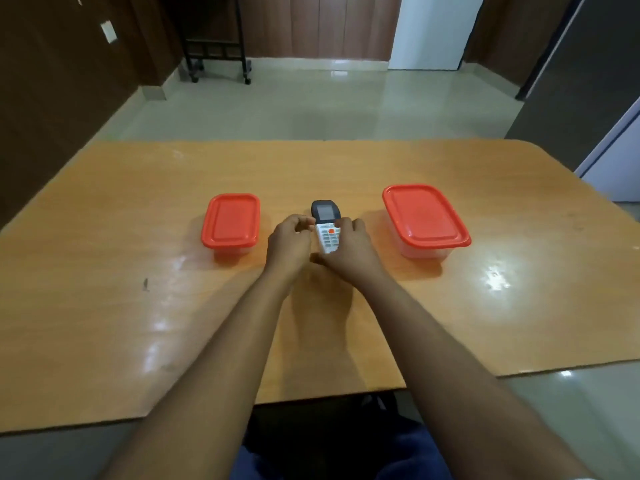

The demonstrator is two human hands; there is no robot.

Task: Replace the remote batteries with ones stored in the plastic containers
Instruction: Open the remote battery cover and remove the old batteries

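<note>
A white remote with a dark grey screen end and an orange button lies face up at the middle of the wooden table. My left hand grips its left side and my right hand grips its right side. A small clear plastic container with a red lid stands to the left of the remote. A larger one with a red lid stands to the right. Both lids are on, and what is inside them cannot be seen.
The table's far edge drops to a tiled floor. A black wheeled stand is at the back left, and a grey cabinet rises at the right.
</note>
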